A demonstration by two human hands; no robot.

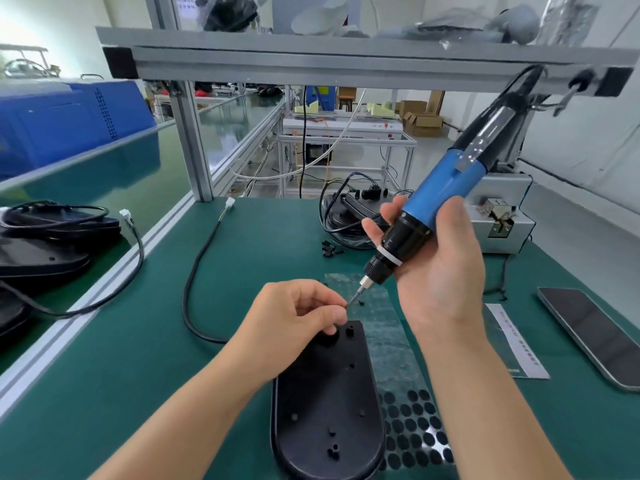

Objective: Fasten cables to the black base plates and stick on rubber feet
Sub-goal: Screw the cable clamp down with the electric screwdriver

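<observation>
Screwdriver tip meets pinched fingers above a base plate at the bench's near edge

A black cable (194, 278) curves across the bench (145, 358) from its back edge; the left hand (294, 323) pinches something tiny, too small to tell, at the bit of the electric screwdriver (433, 209); below lies the black base plate (329, 410); the right hand (436, 271) grips the screwdriver's barrel, fingers curled round it; the sheet of rubber feet (415, 431) lies just beside the plate; a phone (595, 334) rests by the right edge.

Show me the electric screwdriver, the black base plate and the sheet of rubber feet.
electric screwdriver (446, 188): head view, on its blue body.
black base plate (329, 403): head view, on its flat middle.
sheet of rubber feet (415, 431): head view, among the black dots.
</observation>
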